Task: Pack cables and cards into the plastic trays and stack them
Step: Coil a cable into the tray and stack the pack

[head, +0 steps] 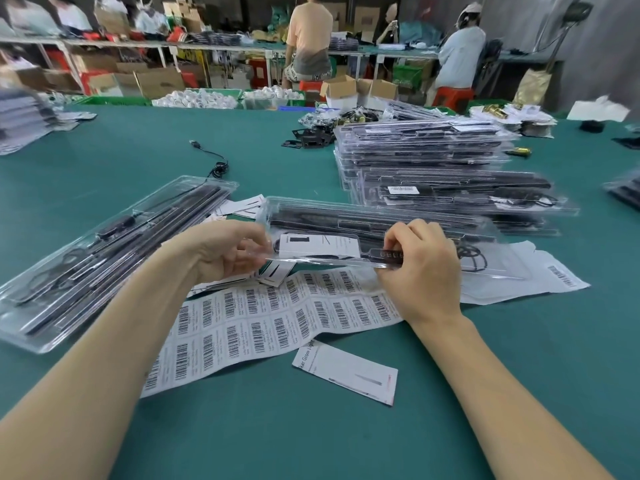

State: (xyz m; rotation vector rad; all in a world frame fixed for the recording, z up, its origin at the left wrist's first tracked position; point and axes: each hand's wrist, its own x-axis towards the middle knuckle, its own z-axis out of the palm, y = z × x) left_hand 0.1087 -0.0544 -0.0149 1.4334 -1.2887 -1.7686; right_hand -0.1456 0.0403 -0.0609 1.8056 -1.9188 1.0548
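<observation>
A clear plastic tray (349, 216) filled with black bars, a cable and a white card (320, 244) is held just above the green table (277, 427). My left hand (225, 251) grips its left end. My right hand (422, 268) pinches its near edge further right. A second filled tray (104, 251) lies at an angle on the left. A tall stack of filled trays (433, 161) stands at the back right. One loose white card (346, 372) lies near the front, and more cards (242, 207) sit behind my left hand.
A sheet of barcode labels (277, 317) lies under my hands, with a clear bag (540, 275) on the right. A loose black USB cable (213, 159) lies further back. Black parts (311, 138), boxes, and people seated at benches fill the far end.
</observation>
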